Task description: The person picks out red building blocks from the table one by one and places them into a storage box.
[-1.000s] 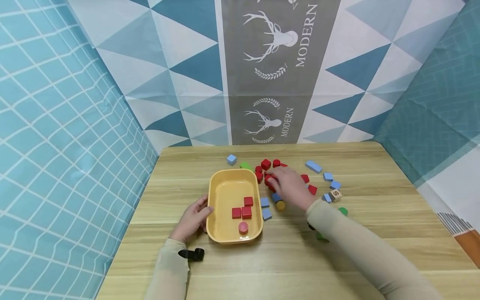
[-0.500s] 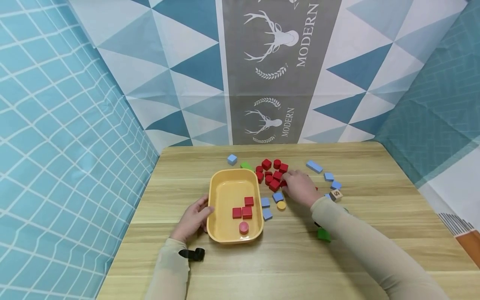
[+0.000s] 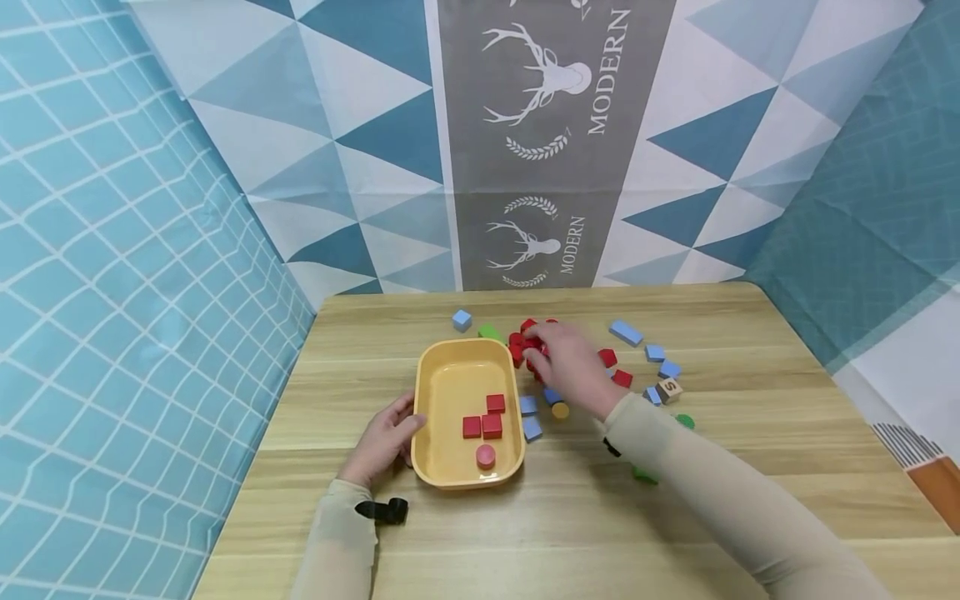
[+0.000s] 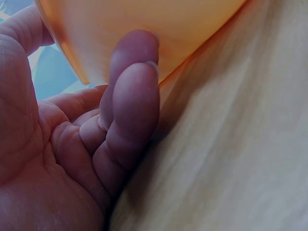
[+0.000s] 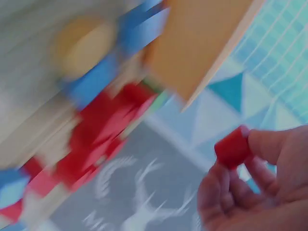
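A yellow plastic tray (image 3: 450, 383) sits on the table with several red blocks (image 3: 492, 427) in it. My left hand (image 3: 386, 437) grips its left side; in the left wrist view the fingers (image 4: 137, 96) lie against the outer wall and the thumb reaches the rim. Between thumb and fingertips, my right hand (image 3: 573, 367) pinches a small red block (image 5: 233, 147), rounded like a short cylinder. This hand is above the pile of red blocks (image 3: 516, 354) to the right of the tray and hides part of it.
Around the pile lie blue blocks (image 3: 626, 332), a yellow disc (image 3: 560, 411), a lettered wooden cube (image 3: 670, 389) and green pieces (image 3: 684, 421). A green block (image 3: 490, 332) and a blue cube (image 3: 461, 320) lie behind the tray. A patterned cloth (image 3: 405, 167) hangs behind the table (image 3: 525, 542).
From the right part of the red pile, my right hand has moved left, towards the tray, now with a red block in its fingers. The left hand and the tray stay in place.
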